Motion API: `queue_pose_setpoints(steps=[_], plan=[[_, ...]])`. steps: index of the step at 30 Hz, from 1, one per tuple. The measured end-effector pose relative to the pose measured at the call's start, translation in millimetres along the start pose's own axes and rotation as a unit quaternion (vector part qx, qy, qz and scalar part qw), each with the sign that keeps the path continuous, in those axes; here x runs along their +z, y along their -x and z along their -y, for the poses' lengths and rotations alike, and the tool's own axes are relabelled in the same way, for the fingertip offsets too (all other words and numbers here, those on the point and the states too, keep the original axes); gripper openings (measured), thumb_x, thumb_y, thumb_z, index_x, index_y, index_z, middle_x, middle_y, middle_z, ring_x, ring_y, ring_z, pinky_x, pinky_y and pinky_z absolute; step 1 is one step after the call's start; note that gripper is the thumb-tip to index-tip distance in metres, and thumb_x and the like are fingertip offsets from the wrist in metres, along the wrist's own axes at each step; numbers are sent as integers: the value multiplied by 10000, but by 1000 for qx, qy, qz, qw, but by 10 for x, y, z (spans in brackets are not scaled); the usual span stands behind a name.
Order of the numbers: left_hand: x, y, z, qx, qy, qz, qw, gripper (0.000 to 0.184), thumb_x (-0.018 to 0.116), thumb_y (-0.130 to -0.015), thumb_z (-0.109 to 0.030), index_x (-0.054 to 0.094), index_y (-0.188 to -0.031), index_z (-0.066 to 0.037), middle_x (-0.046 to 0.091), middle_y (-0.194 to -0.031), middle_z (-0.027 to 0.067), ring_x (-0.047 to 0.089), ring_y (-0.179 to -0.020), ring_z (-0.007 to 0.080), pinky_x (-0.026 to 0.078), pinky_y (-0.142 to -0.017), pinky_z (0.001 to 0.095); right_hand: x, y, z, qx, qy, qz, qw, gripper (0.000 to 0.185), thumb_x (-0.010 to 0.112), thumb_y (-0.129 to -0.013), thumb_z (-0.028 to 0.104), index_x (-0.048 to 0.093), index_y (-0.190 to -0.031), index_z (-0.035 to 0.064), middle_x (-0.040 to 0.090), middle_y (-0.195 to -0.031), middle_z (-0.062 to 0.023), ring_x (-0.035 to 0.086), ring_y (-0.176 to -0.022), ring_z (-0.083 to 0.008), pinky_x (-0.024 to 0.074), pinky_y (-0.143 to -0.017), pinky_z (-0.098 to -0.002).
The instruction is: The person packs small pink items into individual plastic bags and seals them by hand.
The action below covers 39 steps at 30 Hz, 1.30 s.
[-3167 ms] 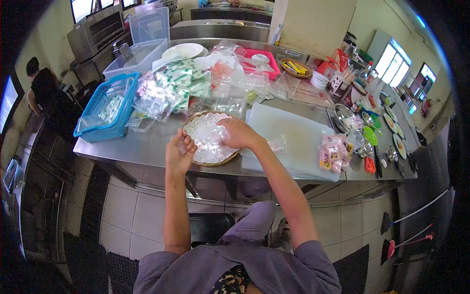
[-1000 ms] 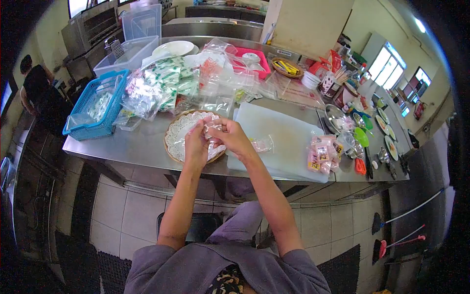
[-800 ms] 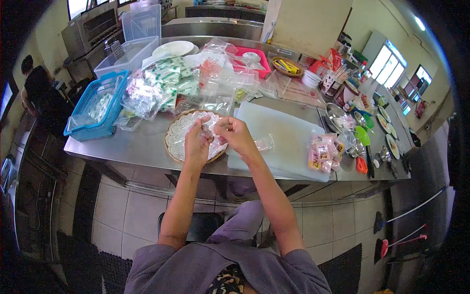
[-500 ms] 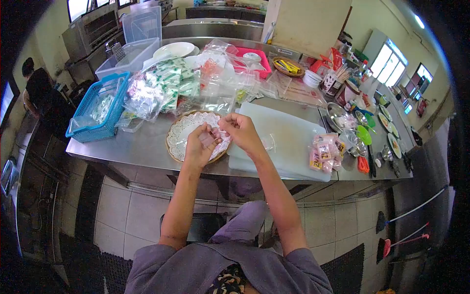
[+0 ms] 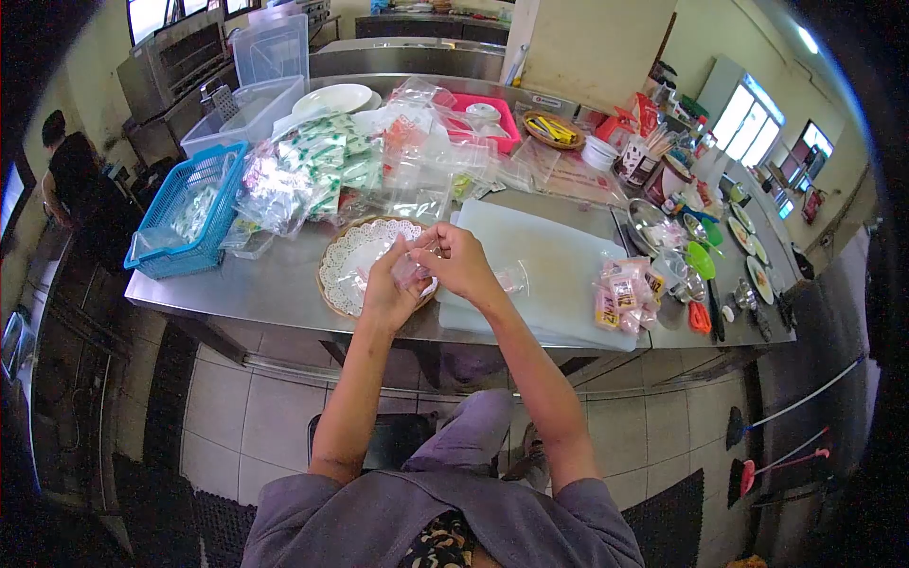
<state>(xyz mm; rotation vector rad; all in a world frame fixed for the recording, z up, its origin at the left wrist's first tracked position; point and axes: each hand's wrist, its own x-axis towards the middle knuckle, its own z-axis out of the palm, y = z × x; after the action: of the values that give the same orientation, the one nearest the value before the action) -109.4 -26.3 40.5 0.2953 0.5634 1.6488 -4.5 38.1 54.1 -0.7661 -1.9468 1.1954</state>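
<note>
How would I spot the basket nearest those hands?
Find the steel table in the foreground. Along its near edge, left of the cutting board, sits a round basket. Unlike the blue basket further left, a lacy white doily lines it.

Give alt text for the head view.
The left hand and right hand hold a clear plastic packet above a doily-lined tray on a metal counter; a blue basket stands left, a white board with pink packets right.

White plates (image 5: 331,98) beside clear box (image 5: 254,121)
</note>
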Motion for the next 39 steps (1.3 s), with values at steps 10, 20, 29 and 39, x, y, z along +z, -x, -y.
queue_pose_setpoints(steps=[10, 20, 29, 39], plan=[[-133, 61, -47, -50, 31, 7, 998, 117, 475, -877, -140, 493, -883, -25, 548, -789, 99, 518, -623, 198, 452, -571, 299, -135, 3, 287, 15, -50, -24, 998, 170, 404, -837, -57, 556, -885, 3, 594, -781, -57, 542, -688, -94, 455, -638, -246], [-257, 8, -8, -114, 97, 168, 974, 435, 342, -937, -406, 477, -1110, -30, 557, -1025, 117, 588, -896, 237, 528, -727, 370, -168, 139, 507, -285, 346, 90, 889, 70, 637, -642, 83, 598, -686, 120, 554, -1025, -35, 493, -991, -233, 324, -890, -384], [-222, 120, -207, -65, 65, 52, 994, 348, 459, -907, -351, 493, -1058, -40, 535, -811, 66, 527, -721, 203, 470, -648, 311, -64, -69, 376, -281, 181, 82, 939, 186, 558, -702, 8, 632, -836, 113, 578, -978, -78, 535, -944, -267, 385, -833, -380], [-703, 105, -622, 49, 40, -13, 998, 188, 491, -895, -242, 510, -933, -58, 496, -730, 50, 477, -646, 186, 424, -586, 299, 73, -374, -284, -92, 318, 208, 920, 404, 653, -702, 204, 566, -1048, 15, 592, -1021, -174, 565, -963, -308, 440, -851, -362]])
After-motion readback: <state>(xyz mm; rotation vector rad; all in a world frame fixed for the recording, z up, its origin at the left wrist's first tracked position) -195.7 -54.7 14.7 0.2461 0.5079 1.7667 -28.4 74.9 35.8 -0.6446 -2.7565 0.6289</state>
